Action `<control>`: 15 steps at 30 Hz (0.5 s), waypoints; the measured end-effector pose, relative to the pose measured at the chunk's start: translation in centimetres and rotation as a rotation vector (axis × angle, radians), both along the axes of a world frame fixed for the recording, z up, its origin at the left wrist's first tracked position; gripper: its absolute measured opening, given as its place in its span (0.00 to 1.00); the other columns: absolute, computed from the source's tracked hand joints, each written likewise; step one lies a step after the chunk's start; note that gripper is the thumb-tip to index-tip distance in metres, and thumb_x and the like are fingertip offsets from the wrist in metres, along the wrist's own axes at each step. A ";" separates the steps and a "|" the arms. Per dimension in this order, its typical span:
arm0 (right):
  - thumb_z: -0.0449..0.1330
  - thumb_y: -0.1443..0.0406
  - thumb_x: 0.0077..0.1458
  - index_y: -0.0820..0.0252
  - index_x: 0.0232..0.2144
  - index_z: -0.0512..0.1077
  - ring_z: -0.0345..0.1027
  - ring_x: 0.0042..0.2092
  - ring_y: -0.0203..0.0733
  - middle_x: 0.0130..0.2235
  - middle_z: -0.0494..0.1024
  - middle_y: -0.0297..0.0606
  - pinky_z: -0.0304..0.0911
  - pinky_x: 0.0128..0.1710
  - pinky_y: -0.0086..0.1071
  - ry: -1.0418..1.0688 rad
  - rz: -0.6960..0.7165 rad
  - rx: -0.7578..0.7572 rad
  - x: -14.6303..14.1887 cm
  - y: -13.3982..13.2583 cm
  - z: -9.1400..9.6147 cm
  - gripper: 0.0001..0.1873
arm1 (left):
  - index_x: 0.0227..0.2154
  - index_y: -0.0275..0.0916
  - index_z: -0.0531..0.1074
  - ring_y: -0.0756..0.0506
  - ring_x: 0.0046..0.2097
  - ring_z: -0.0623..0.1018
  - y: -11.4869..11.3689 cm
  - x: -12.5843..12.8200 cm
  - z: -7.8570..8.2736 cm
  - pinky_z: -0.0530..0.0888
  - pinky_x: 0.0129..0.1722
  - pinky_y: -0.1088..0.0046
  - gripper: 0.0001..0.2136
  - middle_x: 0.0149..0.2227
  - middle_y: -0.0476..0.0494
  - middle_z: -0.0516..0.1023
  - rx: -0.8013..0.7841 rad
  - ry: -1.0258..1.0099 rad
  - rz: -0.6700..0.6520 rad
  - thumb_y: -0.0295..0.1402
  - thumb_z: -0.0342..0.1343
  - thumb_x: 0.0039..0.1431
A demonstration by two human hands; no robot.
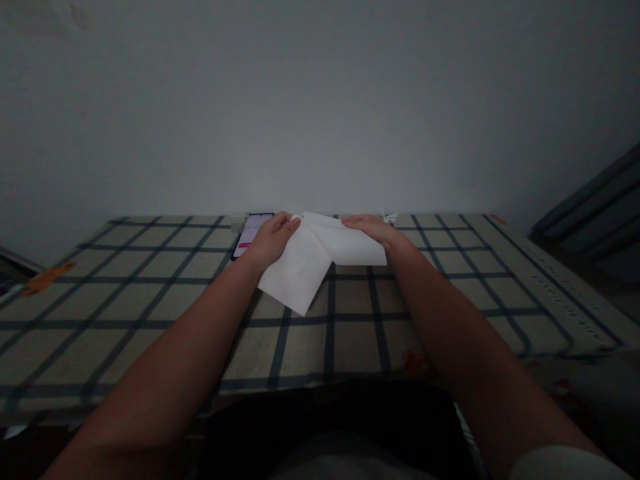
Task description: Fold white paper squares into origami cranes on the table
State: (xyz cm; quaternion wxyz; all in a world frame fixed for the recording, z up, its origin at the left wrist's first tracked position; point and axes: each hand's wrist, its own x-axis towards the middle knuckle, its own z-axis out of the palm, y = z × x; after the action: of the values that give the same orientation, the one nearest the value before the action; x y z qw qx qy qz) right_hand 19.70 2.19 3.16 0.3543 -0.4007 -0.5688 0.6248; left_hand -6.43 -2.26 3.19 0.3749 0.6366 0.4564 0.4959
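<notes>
A white sheet of paper (300, 267) is held up above the checked tablecloth, with a crease or overlap running down from its top edge. My left hand (274, 235) pinches its upper left part between thumb and fingers. My right hand (369, 228) grips the upper right part (357, 245), its fingers lying along the top edge; the thumb is hidden. One corner of the sheet hangs down toward me. I cannot tell whether it is one folded sheet or two pieces.
A phone with a lit screen (250, 230) lies just left of my left hand. Behind my right hand is a small white item (389, 217), too small to make out. The checked cloth (150, 287) covers the table up to the grey wall (320, 100). Dark fabric (595, 200) shows at the right.
</notes>
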 end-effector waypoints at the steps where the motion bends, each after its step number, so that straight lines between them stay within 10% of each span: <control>1: 0.66 0.60 0.52 0.61 0.32 0.76 0.68 0.26 0.35 0.29 0.79 0.37 0.62 0.25 0.29 0.019 -0.004 -0.015 -0.1 -0.1 0.1 0.09 | 0.26 0.40 0.63 0.52 0.24 0.64 0.1 0.0 0.1 0.60 0.23 0.77 0.16 0.24 0.53 0.65 -0.001 -0.025 0.012 0.46 0.57 0.56; 15: 0.59 0.61 0.59 0.60 0.32 0.72 0.68 0.26 0.36 0.28 0.78 0.37 0.66 0.28 0.30 0.309 -0.426 0.042 1.6 1.2 -0.4 0.08 | 0.27 0.42 0.61 0.49 0.29 0.67 2.5 -4.3 0.0 0.65 0.27 0.73 0.16 0.27 0.50 0.65 0.042 -0.096 0.550 0.49 0.51 0.59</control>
State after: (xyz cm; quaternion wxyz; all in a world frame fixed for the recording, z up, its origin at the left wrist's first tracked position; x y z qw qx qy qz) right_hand 21.27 3.38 2.76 0.5686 -0.4038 -0.4238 0.5780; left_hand -10.78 0.23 3.15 0.2343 0.4722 0.5834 0.6179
